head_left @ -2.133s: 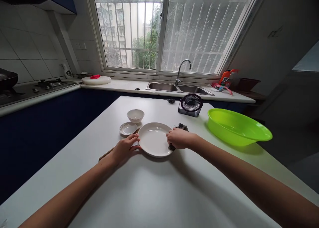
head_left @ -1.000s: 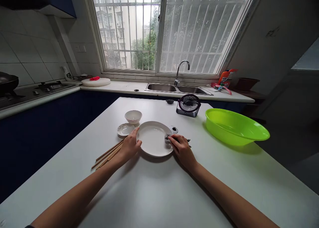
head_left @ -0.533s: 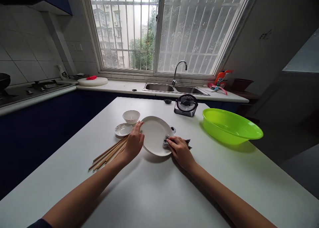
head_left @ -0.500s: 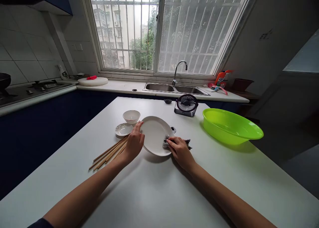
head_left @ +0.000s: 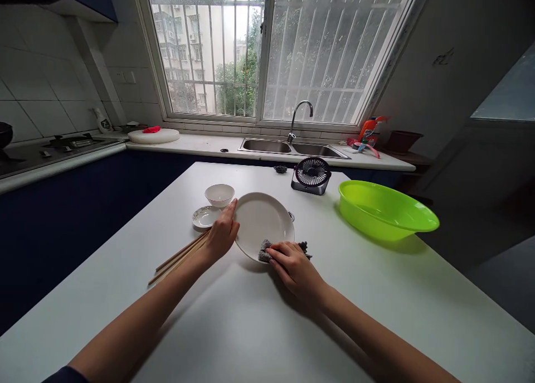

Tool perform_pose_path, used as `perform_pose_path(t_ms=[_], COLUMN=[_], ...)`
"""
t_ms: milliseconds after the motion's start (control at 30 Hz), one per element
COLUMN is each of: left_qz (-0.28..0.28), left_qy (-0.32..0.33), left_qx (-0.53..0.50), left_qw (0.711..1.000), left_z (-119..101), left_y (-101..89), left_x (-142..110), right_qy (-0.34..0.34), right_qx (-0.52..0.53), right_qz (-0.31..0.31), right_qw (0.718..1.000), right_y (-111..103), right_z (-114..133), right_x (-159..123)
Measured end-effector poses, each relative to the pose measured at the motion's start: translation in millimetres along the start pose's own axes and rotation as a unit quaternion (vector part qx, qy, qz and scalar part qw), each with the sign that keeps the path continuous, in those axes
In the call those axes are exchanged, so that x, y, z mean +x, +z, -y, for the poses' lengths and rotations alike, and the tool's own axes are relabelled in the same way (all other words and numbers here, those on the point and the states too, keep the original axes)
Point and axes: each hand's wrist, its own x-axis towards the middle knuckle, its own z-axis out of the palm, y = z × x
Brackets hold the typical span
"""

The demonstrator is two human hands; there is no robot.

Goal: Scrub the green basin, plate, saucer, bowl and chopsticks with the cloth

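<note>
Wide and white, the bench (head_left: 234, 327) carries it all, its surface running from the near rim towards me and across to the green basin (head_left: 371, 224), well apart on my right. Now the white plate (head_left: 262, 218), right between my hands, round and looking tilted; whether its base touches the bench, I can't tell! My left hand (head_left: 221, 235) is clamped on its left rim. My right hand (head_left: 295, 263) is nearer the near rim, closed on something small. Over on the left it's tight: bowl (head_left: 219, 195) beyond my fingers, saucer (head_left: 204, 217) just beside them, chopsticks (head_left: 183, 251) slanting in towards my wrist. And here's the key meeting: the grey scouring pad (head_left: 264, 250), left of my right fingertips, against the plate's face, with that near edge just beside it!
</note>
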Motion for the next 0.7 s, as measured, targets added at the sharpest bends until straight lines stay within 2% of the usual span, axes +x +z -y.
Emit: perform_pose_path(t_ms=[200, 333, 533, 700], left_qz=[0.070, 0.077, 0.049, -0.024], left_qy=[0.004, 0.017, -0.001, -0.098], left_qx=[-0.009, -0.017, -0.023, -0.069], left_qw=[0.998, 0.997, 0.999, 0.992], left_z=[8.8, 15.2, 15.6, 1.4], left_y=[-9.6, -12.8, -14.7, -10.5], left_x=[7.0, 10.8, 13.0, 7.3], right_qy=[-0.081, -0.128, -0.177, -0.196], right_qx=[-0.056, -0.089, -0.103, -0.078], right_qz=[0.024, 0.038, -0.007, -0.054], right_qw=[0.995, 0.987, 0.979, 0.976], right_y=[-7.5, -12.8, -6.1, 2.4], right_z=[-14.1, -26.3, -33.9, -35.0], right_x=[-4.6, -3.5, 1.5, 0.1])
